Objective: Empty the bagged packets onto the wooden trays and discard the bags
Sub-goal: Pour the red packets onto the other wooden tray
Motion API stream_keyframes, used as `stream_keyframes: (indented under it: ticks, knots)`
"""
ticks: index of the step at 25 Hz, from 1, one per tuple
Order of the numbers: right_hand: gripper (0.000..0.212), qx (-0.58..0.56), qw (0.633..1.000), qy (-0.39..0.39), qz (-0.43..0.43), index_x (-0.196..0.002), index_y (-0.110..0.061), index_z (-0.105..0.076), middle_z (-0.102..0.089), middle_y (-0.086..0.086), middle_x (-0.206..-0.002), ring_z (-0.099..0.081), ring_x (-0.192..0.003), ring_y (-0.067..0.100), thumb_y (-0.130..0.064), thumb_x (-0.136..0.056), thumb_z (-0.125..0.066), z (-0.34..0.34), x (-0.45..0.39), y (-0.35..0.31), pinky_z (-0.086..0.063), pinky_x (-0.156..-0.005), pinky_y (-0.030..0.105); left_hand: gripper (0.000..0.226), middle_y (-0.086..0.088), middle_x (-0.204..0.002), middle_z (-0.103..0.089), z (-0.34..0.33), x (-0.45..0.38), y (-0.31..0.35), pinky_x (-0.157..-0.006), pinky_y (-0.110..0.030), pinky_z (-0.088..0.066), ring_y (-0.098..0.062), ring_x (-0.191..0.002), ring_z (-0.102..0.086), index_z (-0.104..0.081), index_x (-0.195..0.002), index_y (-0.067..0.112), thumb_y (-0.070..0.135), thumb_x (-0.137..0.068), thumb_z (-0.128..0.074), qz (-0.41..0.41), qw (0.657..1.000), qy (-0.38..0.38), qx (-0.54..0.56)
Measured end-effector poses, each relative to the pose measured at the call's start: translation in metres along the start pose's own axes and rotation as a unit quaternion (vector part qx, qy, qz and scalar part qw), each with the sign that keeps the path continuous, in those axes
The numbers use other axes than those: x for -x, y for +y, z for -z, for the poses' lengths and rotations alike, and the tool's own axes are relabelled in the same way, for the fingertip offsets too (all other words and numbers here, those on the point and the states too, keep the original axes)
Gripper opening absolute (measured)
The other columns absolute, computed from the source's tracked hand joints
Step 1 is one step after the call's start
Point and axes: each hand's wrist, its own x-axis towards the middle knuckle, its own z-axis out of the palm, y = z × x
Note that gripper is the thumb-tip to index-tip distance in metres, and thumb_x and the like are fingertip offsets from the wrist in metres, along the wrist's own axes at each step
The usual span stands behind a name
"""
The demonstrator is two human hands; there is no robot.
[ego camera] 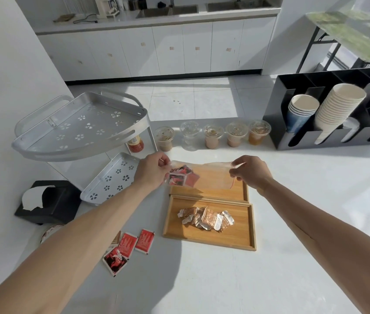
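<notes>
A clear plastic bag [211, 175] is stretched sideways above the far wooden tray [238, 193]. My left hand [151, 172] pinches its left end, where several red and black packets [180, 177] are bunched inside. My right hand [250, 172] pinches the right end by the red seal strip. The near wooden tray [242, 236] holds a pile of brown and silver packets [205, 218]. Three red packets [129, 248] lie loose on the white table at the left of the trays.
A silver corner rack [79, 128] with a lower shelf [109, 177] stands at the left. A black tissue box [50, 202] sits beside it. Several lidded drink cups [213, 134] line the back, with a black cup organiser [329, 109] at the right.
</notes>
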Motion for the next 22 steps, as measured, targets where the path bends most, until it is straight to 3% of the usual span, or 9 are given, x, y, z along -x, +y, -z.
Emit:
stream_keyframes:
  ticks: [2,5,12,16,22]
  knots:
    - [0.025,-0.013,0.999,-0.011,-0.028,-0.104,-0.016,-0.070,-0.076,0.008,-0.085,-0.072,-0.077,0.021,-0.013,-0.080,-0.076,-0.008,-0.014,0.011,-0.057,-0.073,0.033,0.014,-0.004,-0.080,-0.072,-0.006,-0.011,0.003,-0.072,-0.046,-0.061,-0.027,-0.074,-0.071,-0.065,-0.078,0.022,0.011,-0.085,-0.070,-0.013,0.999,-0.005,-0.048]
    - [0.030,-0.044,0.996,-0.027,-0.068,-0.108,-0.015,-0.069,-0.076,0.011,-0.089,-0.073,-0.084,0.025,-0.009,-0.079,-0.076,-0.018,-0.027,0.024,-0.059,-0.082,0.039,0.011,-0.003,-0.085,-0.071,-0.014,-0.022,0.010,-0.076,-0.034,-0.057,-0.022,-0.080,-0.067,-0.068,-0.083,0.019,0.008,-0.083,-0.071,-0.025,0.994,-0.017,-0.103]
    - [0.033,-0.099,0.987,-0.051,-0.118,-0.112,-0.012,-0.067,-0.072,0.011,-0.100,-0.065,-0.074,0.017,-0.005,-0.080,-0.076,-0.037,-0.041,0.037,-0.045,-0.053,0.022,0.015,0.001,-0.080,-0.067,-0.012,-0.048,0.039,-0.076,-0.028,-0.055,-0.017,-0.079,-0.065,-0.070,-0.085,0.015,0.004,-0.078,-0.075,-0.037,0.992,-0.049,-0.114]
    - [0.034,-0.121,0.982,-0.053,-0.136,-0.113,-0.012,-0.068,-0.073,0.012,-0.098,-0.066,-0.072,0.017,-0.005,-0.081,-0.076,-0.042,-0.046,0.038,-0.046,-0.052,0.021,0.015,0.002,-0.077,-0.066,-0.011,-0.053,0.053,-0.060,-0.015,-0.044,-0.012,-0.069,-0.060,-0.072,-0.089,0.011,0.003,-0.076,-0.074,-0.056,0.990,-0.057,-0.117]
    - [0.035,-0.156,0.976,-0.067,-0.139,-0.116,-0.012,-0.066,-0.073,0.014,-0.104,-0.067,-0.078,0.018,-0.006,-0.082,-0.076,-0.045,-0.048,0.037,-0.048,-0.054,0.022,0.015,0.003,-0.073,-0.066,-0.007,-0.053,0.062,-0.059,-0.012,-0.043,-0.008,-0.060,-0.059,-0.073,-0.089,0.010,0.003,-0.076,-0.072,-0.068,0.990,-0.063,-0.109]
